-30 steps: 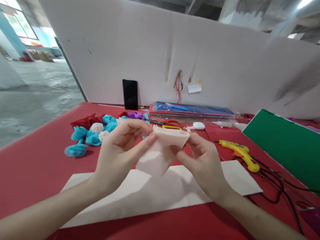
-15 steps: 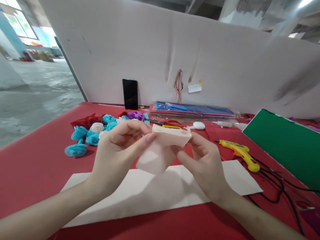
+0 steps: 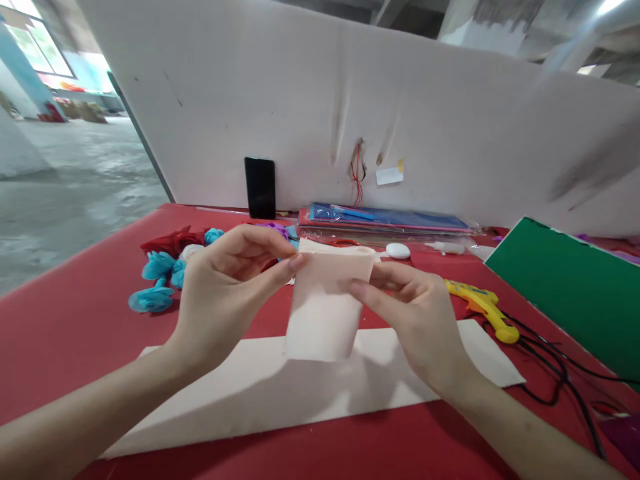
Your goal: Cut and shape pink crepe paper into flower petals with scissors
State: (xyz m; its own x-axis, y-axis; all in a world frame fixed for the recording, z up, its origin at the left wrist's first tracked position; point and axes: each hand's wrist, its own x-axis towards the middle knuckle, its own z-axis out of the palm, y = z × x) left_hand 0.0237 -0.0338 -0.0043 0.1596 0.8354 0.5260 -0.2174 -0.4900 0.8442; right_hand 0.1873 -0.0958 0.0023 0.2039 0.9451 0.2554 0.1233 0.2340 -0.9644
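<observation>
**Folded pale piece pinched in both hands above the long pale strip**

The strip lies across the red table, nearest the person, both forearms reaching over it. Above the strip's middle, the folded piece hangs upright, apparently clear of it. The left hand has thumb and forefinger together, clamped on the piece's upper left corner. The right hand grips the right edge, thumb on the front face; its fingers behind are partly hidden.

The layers look loose at the top, so a slackened left pinch could let them slide out of line or spring open. Too hard a press from the right thumb could crease the face.

By the strip's right end runs a black cable; a forearm snagging it could drag the yellow glue gun, just beyond that end, onto the strip. Whether the gun is hot cannot be told. Beyond the strip's left end sit blue fabric flowers; farther beyond the strip stands a dark phone.
</observation>
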